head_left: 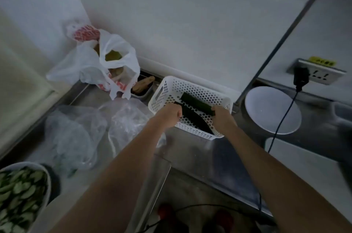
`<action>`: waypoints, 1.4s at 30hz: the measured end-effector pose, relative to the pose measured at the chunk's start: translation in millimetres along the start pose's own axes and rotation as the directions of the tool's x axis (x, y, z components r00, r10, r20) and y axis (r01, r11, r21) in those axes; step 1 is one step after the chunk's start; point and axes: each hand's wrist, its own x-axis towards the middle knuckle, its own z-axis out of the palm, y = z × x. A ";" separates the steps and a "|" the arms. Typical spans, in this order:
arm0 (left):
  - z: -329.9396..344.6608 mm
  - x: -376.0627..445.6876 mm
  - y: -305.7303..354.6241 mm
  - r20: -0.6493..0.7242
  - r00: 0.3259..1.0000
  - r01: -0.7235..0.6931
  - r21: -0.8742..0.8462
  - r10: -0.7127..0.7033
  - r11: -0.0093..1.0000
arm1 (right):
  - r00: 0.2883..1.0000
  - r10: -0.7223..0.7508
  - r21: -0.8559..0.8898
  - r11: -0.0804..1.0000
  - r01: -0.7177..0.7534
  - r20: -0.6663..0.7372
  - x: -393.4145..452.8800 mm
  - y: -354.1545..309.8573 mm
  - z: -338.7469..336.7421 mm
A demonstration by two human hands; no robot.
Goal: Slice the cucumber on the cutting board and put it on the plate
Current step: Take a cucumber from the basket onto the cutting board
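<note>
Both hands reach into the white perforated basket (171, 90) on the steel counter (190, 152); the left hand (168, 115) is curled shut around 1 dark cucumber (194, 119); the right hand (222, 117) grips the end of a 2nd cucumber (196, 102); an empty white plate (272, 109) sits just right of the basket; a bowl of cucumber slices (21, 194) sits near left.

both hands reach into a white perforated basket (190, 88) on the steel counter (200, 152): the left hand (168, 115) is closed on one dark cucumber (196, 120), the right hand (222, 118) grips the end of another cucumber (196, 101). an empty white plate (272, 109) sits just right of the basket. a bowl of cucumber slices (21, 194) shows at lower left, with plastic bags (99, 65) behind.
</note>
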 end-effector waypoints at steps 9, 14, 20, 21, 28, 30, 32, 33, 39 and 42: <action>16.5 30.2 8.7 -0.122 0.988 0.076 -0.178 -0.098 0.981 | 1.000 -0.012 -0.372 0.928 0.007 -0.011 37.0 -1.7 16.1; 26.1 35.5 11.3 -0.137 0.978 0.119 -0.270 -0.160 0.955 | 0.998 -0.063 -0.524 0.851 0.042 -0.021 36.6 -3.6 29.3; 18.5 40.0 24.2 -0.198 0.865 0.341 -0.440 -0.460 0.831 | 0.999 0.012 -0.189 0.982 -0.019 -0.041 23.6 -11.6 20.9; 16.6 40.8 28.6 -0.147 0.868 0.359 -0.478 -0.475 0.802 | 0.999 0.021 -0.092 0.995 -0.026 -0.049 17.8 -12.8 17.0; 32.1 24.7 96.3 0.348 0.864 0.393 -0.918 -0.364 0.057 | 0.988 0.139 0.579 0.811 -0.078 -0.061 -58.5 20.7 6.3; 42.0 19.1 113.9 0.366 0.871 0.398 -0.917 -0.326 0.034 | 0.983 0.172 0.649 0.756 -0.087 -0.070 -83.8 39.1 2.0; 51.2 13.4 133.7 0.356 0.897 0.383 -0.922 -0.263 0.055 | 0.975 0.197 0.665 0.743 -0.077 -0.106 -107.2 60.9 -1.9; 57.0 11.1 143.5 0.355 0.906 0.380 -0.922 -0.229 0.074 | 0.969 0.209 0.664 0.744 -0.070 -0.133 -117.3 73.5 -3.4; 106.3 3.3 213.4 0.383 0.923 0.379 -0.892 -0.034 0.247 | 0.943 0.307 0.718 0.685 -0.125 -0.129 -166.0 147.8 -10.1; 136.6 2.8 250.2 0.399 0.917 0.369 -0.845 -0.004 0.387 | 0.933 0.340 0.651 0.736 -0.184 -0.121 -182.0 181.5 -12.9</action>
